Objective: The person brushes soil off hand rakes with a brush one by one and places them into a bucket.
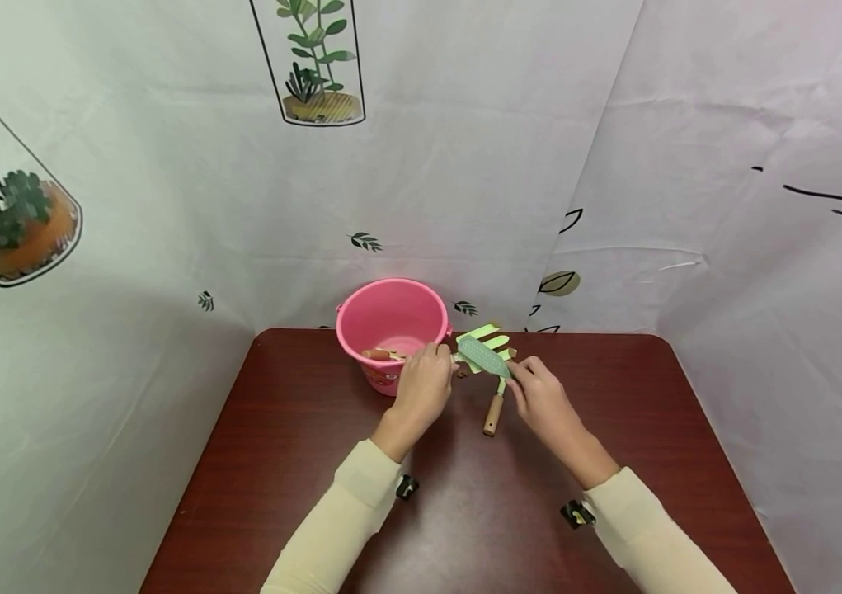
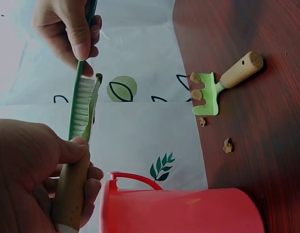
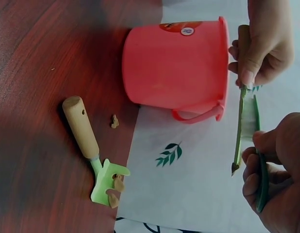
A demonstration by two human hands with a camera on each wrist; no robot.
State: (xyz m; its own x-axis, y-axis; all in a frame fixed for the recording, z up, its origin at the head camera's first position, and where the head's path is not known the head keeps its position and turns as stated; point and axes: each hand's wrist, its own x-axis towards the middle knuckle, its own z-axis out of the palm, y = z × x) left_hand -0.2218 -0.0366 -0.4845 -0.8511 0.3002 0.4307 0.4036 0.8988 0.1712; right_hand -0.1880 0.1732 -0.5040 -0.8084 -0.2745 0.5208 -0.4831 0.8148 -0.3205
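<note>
My left hand (image 1: 424, 381) grips the wooden handle of a small garden hand fork (image 1: 496, 341) with light green tines, held up beside the bucket. In my right hand (image 1: 541, 398) is a green scrub brush (image 1: 485, 356), pinched at one end between thumb and fingers. Its white bristles (image 2: 83, 104) lie against the fork's face, seen edge-on in both wrist views. A brown bit (image 3: 235, 168) clings at the fork's tip. Below the hands, a green hand rake (image 3: 104, 183) with a wooden handle lies on the table, brown lumps (image 3: 118, 184) at its tines.
A pink bucket (image 1: 430, 307) stands at the table's back edge, with another wooden-handled tool (image 1: 377, 355) inside. Loose brown crumbs (image 2: 228, 145) lie on the dark red table (image 1: 302, 462). A white printed cloth (image 1: 421, 181) hangs behind and along both sides.
</note>
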